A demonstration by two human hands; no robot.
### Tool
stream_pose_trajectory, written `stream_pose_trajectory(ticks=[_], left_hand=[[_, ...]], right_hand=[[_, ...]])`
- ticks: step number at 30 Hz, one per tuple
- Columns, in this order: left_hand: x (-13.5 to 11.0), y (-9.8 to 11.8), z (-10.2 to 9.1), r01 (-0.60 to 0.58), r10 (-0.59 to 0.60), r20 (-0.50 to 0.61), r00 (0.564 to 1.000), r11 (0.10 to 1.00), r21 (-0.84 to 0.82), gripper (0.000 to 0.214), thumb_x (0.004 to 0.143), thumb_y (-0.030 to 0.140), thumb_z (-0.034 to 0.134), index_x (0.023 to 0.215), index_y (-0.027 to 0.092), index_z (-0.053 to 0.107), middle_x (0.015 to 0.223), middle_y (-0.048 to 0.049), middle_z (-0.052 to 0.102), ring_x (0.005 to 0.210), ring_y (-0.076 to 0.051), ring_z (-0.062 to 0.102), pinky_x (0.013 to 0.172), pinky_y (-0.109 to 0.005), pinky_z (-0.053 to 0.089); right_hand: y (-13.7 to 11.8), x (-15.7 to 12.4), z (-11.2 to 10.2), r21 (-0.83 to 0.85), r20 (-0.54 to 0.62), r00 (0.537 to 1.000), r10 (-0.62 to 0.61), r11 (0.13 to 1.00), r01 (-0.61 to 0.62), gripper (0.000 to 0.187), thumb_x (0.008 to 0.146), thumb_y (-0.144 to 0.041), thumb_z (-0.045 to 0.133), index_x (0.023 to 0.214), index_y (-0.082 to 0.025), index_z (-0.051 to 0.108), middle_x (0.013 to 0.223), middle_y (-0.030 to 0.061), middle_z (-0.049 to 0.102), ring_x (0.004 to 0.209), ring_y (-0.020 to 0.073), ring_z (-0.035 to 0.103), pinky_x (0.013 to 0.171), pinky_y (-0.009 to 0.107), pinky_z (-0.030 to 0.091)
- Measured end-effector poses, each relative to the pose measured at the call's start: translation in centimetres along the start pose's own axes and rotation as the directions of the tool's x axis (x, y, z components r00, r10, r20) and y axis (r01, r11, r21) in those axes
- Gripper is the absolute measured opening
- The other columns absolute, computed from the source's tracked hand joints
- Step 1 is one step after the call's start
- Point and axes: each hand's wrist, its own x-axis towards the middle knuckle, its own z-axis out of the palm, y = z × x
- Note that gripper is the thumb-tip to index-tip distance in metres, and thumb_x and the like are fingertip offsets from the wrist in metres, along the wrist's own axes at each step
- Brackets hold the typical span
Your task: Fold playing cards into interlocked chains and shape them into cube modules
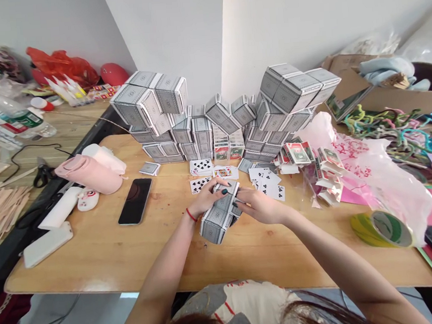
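Both hands meet over the middle of the wooden table [95, 253]. My left hand [206, 197] and my right hand [257, 204] are closed on a block of grey patterned card boxes [218, 218], which is tilted a little above the tabletop. Loose playing cards [201, 167] lie face up just beyond the hands, and more cards [271, 183] lie to the right. Behind them rise stacks of the same grey card boxes [150, 103], with another stack [293, 92] on the right.
A black phone [135, 201], a pink bottle [88, 174] and white cases [47, 243] lie to the left. A pink plastic bag [372, 173] with red card packs [298, 152], a tape roll [382, 229] and a cardboard box [380, 94] crowd the right.
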Motion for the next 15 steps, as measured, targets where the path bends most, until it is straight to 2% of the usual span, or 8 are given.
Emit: stream_pose_trajectory(ticks=[10, 15], left_hand=[[0.1, -0.4, -0.4, 0.021, -0.022, 0.022, 0.999, 0.999, 0.046, 0.035, 0.068, 0.046, 0.064, 0.086, 0.017, 0.056, 0.085, -0.0018, 0.055, 0.079, -0.015, 0.049, 0.074, -0.026, 0.037], [0.0, -0.4, -0.3, -0.01, 0.008, 0.04, 0.999, 0.999, 0.048, 0.032, 0.07, 0.044, 0.063, 0.087, 0.017, 0.056, 0.086, -0.0019, 0.054, 0.08, -0.015, 0.049, 0.075, -0.025, 0.036]], right_hand=[[-0.5, 0.6, -0.5, -0.005, 0.056, 0.998, 0.019, 1.0, -0.019, 0.021, 0.085, -0.014, 0.039, 0.066, -0.019, 0.047, 0.072, 0.0033, 0.054, 0.071, 0.0153, 0.049, 0.065, 0.027, 0.04], [0.5, 0.2, -0.8, 0.077, 0.07, 0.997, 0.042, 0.996, -0.047, 0.011, 0.082, -0.025, 0.052, 0.074, -0.018, 0.055, 0.076, 0.003, 0.06, 0.07, 0.0147, 0.053, 0.065, 0.026, 0.043]])
